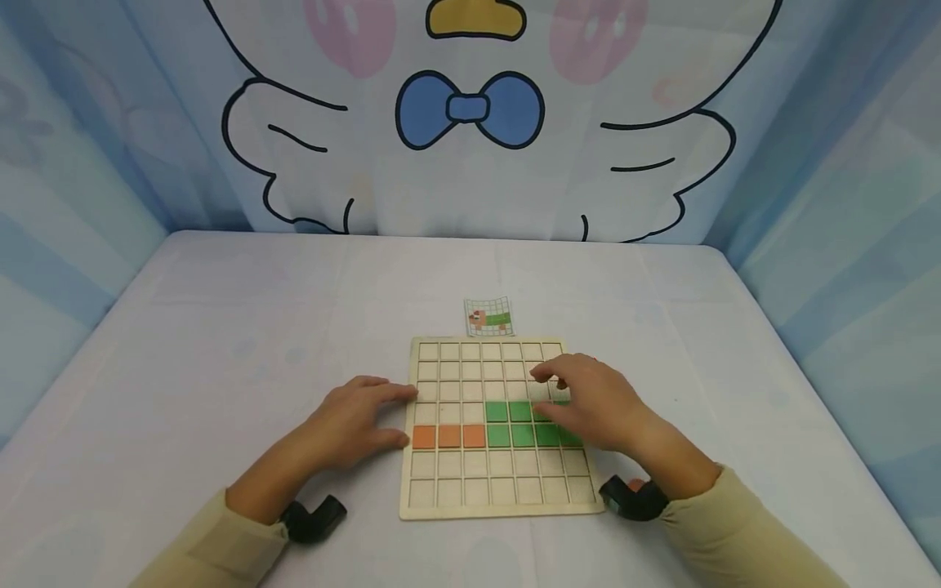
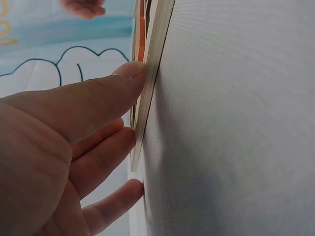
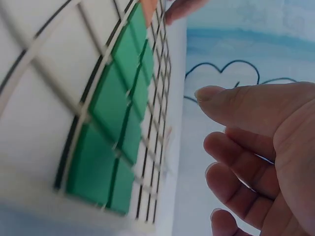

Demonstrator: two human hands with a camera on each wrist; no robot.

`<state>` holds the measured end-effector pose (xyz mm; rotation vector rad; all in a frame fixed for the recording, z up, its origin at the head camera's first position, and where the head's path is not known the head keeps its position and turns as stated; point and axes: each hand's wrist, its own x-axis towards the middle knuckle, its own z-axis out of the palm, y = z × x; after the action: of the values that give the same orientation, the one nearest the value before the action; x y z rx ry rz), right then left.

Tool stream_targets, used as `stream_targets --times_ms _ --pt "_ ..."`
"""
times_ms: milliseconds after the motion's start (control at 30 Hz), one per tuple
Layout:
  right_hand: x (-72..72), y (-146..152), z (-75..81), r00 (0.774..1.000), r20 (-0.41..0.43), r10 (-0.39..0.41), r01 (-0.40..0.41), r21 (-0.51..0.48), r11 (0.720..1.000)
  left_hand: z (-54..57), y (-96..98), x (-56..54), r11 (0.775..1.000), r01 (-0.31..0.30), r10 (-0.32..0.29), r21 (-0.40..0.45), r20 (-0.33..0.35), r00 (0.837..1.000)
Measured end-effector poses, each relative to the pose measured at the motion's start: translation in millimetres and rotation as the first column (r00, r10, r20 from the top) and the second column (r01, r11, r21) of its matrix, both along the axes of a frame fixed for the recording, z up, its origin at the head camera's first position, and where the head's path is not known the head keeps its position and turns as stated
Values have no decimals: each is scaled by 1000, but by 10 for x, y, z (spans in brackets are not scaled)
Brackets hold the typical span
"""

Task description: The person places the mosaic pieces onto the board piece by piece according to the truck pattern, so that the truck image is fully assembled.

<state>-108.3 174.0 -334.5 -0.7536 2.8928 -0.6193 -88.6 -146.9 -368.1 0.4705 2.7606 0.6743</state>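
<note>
A wooden grid board lies flat on the table. Three orange tiles sit side by side in one row, starting at its left side. Right of them, several green tiles fill two adjoining rows, partly covered by my right hand in the head view. My left hand rests at the board's left edge, thumb tip against the rim and fingers spread. Over the board's right side hovers my right hand, its thumb and fingers apart with nothing between them in the right wrist view.
A small picture card with a coloured grid pattern lies just beyond the board's far edge. Something orange peeks out beside the right wrist camera. A printed curtain hangs behind the white table.
</note>
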Motion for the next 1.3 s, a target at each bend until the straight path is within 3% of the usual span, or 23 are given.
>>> stream_targets --times_ms 300,767,1300 --pt "-15 392 -99 990 -12 -138 138 2 990 -11 -6 -3 1000 -7 7 2 0 1000" --pt "-58 823 -244 947 41 -318 315 71 946 1 15 -13 1000 -12 12 -19 8 1000" --pt "-103 896 -347 938 76 -339 338 21 941 16 -2 13 1000 -4 4 -8 11 1000"
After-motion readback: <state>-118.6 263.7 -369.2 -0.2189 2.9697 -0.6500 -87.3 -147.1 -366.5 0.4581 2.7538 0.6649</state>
